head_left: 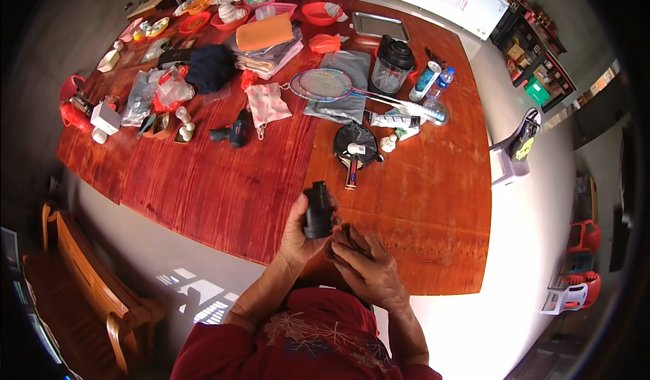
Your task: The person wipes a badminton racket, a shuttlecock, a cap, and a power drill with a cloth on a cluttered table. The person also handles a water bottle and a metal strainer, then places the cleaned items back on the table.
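Note:
My left hand (298, 234) holds a small black boxy object (317, 210) upright over the near edge of the red wooden table (223, 190). My right hand (365, 265) is curled just beside it, its fingers closed around something small and dark that I cannot make out. Both forearms come up from the lower edge in red sleeves. A table tennis paddle (355, 151) with a red handle lies on the table a short way beyond my hands.
Farther back lie a cordless drill (231, 133), a badminton racket (325, 84), a blender jug (391, 65), bottles (426, 80), folded cloths (265, 41), bowls, plastic bags and a metal tray (380, 26). A wooden bench (81, 285) stands at left; a white chair (514, 153) at right.

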A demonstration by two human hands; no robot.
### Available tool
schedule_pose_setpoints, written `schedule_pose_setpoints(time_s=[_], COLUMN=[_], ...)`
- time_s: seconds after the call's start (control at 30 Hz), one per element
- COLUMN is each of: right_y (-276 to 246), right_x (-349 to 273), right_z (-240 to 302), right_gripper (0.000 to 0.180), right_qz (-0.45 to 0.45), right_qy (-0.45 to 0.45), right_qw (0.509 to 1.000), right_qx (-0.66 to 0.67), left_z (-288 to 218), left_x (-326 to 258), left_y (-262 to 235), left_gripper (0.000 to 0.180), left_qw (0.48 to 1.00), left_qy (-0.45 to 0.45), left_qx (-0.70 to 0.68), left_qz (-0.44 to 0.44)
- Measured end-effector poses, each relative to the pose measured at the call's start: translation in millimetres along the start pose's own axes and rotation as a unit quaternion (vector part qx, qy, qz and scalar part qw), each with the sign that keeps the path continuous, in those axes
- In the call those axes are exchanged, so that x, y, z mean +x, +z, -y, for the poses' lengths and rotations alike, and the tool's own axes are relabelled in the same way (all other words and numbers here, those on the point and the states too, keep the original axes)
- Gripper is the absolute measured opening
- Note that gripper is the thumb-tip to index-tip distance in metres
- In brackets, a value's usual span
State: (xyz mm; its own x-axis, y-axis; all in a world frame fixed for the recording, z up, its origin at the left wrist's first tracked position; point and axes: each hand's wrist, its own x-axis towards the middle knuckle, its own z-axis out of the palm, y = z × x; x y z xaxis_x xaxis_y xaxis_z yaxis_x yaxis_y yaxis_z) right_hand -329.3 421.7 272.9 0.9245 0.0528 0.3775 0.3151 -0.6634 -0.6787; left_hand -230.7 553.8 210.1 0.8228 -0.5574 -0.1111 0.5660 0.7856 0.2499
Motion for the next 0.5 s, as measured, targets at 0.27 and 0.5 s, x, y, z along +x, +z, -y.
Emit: schedule_pose_setpoints(time_s=[0.27,0.5], right_y=[11,9], right_x=[40,13], right_z=[-15,-23], right_gripper=[0.036,0.035], right_qz=[-0.143,-0.052], right_qy=[0.058,0.043], right_qw=[0.986,0.998], right_qx=[0.072,-0.021], left_z=[16,26], left_x=[-5,-2], left_y=[-17,-6], left_gripper=[0.05,0.039], left_qw=[0.996,0.989], left_qy=[-0.086,-0.046], left_qx=[-0.015,-0.019], left_qz=[-0.024,-0.14])
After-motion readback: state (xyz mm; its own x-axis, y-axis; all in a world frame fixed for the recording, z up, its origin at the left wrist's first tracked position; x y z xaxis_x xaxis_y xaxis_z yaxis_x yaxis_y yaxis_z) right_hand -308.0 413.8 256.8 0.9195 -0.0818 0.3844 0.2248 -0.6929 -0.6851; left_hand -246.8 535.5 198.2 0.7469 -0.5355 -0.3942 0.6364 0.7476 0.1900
